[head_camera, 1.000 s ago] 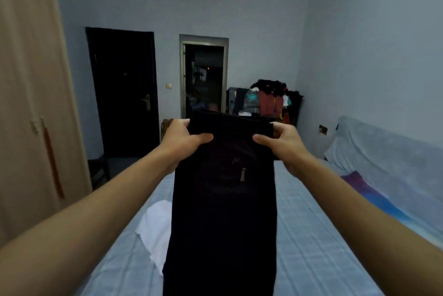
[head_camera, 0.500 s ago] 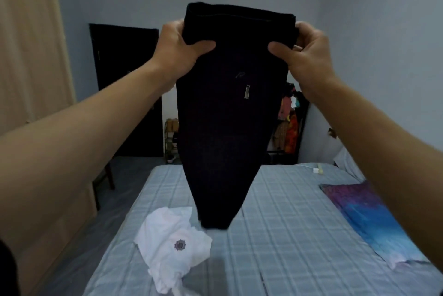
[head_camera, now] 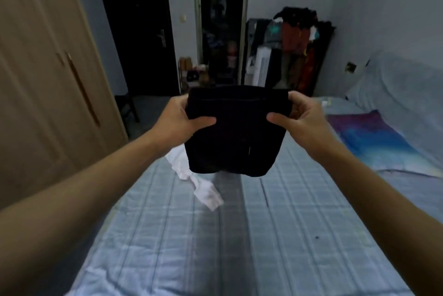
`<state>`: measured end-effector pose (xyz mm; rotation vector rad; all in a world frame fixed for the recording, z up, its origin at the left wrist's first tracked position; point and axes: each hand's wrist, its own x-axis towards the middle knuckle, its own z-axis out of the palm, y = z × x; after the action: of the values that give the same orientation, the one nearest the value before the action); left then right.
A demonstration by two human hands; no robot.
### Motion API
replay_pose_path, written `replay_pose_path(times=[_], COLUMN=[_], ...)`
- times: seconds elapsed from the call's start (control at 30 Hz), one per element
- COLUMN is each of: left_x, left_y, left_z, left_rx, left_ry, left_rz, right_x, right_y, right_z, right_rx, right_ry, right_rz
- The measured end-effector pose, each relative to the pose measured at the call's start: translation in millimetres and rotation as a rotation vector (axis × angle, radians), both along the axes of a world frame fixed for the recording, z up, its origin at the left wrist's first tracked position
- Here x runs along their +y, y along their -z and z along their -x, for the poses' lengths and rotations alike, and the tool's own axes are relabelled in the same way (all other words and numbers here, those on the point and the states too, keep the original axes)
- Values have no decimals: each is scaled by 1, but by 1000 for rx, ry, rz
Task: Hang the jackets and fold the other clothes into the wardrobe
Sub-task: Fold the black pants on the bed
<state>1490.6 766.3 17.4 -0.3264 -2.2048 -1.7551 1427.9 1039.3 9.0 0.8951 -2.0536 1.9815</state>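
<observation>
- Left hand [head_camera: 182, 120] grips the top left corner of a black garment [head_camera: 235, 137], thumb pressed flat on the front of the cloth and fingers curled out of sight behind it.
- The right hand [head_camera: 299, 123] pinches the top right corner in the same way, thumb in front and fingers bent round the edge.
- Both arms are stretched forward, and the garment is held taut between the hands at its upper hem, out over the bed [head_camera: 239, 247].
- The cloth hangs down in a short, broad shape. A small pale zip pull [head_camera: 250, 150] shows low on its front.
- Whether the garment's lower edge touches the sheet cannot be told.
- A crumpled white garment [head_camera: 206, 192] lies on the bed's blue checked sheet, partly hidden behind the black one on the left side.
- The wardrobe [head_camera: 48, 79], light wood with a long vertical handle [head_camera: 82, 89], stands closed along the left of the bed.
- A purple and blue cloth [head_camera: 369, 137] lies on the right side of the bed, near a pale covered shape [head_camera: 402, 84] against the wall.
- Across the room are a dark door [head_camera: 136, 31], an open doorway [head_camera: 223, 19] and a rack heaped with clothes [head_camera: 297, 39].
</observation>
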Motion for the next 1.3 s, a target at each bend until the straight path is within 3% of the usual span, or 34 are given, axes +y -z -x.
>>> replay_pose_path(times=[0.37, 0.7, 0.97, 1.3], left_x=[17, -9, -18, -16], left_y=[190, 227, 231, 278], left_z=[-192, -250, -207, -35], left_rx=[-397, -364, -375, -600], left_ry=[92, 92, 83, -10], left_rz=[54, 77, 22, -28], right_x=[26, -4, -15, -23], right_y=[190, 211, 214, 274], right_z=[-202, -276, -233, -51], right_rx=[-346, -433, -481, -692], right_ry=[79, 149, 167, 182], right_rz=[-181, -205, -158, -63])
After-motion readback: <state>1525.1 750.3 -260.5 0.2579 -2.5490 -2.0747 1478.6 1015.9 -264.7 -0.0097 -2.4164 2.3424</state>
